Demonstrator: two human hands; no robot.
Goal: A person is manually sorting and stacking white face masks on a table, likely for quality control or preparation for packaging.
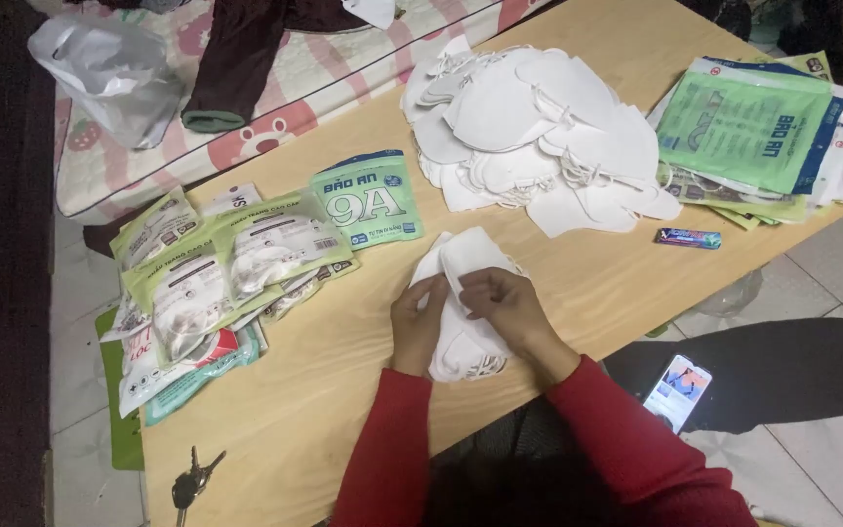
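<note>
Fingers [441, 289] of two hands grip one white mask stack [465, 312]

Lower half of white mask stack [461, 342] hidden behind left hand [416, 325] and right hand [507, 303]; keys [192, 478] cut off at bottom edge; worktop [343, 390] corners out of frame; phone [677, 390] screen blurred
</note>
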